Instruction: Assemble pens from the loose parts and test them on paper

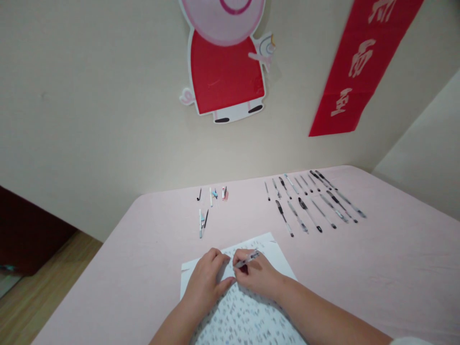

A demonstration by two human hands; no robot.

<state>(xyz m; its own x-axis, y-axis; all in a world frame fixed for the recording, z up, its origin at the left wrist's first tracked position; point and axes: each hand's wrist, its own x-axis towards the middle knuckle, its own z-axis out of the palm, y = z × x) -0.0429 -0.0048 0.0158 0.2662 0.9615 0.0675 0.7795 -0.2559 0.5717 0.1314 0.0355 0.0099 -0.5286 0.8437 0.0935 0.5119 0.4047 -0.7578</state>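
My right hand (260,275) grips a clear-barrelled pen (248,258), its tip end down at the paper and its other end pointing up to the right. A white sheet of paper (247,318), covered in rows of small dark and bluish marks, lies under both hands. On its left part rests my left hand (205,277), fingers bent slightly and thumb spread apart, with nothing in it. The thumb of that hand lies close to the pen's lower end. What the tip touches is hidden by my fingers.
Several pens (309,214) lie in two rows at the back right of the pink-covered table (381,268). Some capped pens or pen parts (200,223) lie at the back left. Behind stands a wall (108,120) with a cartoon pig cutout (228,72) and a red banner (362,62).
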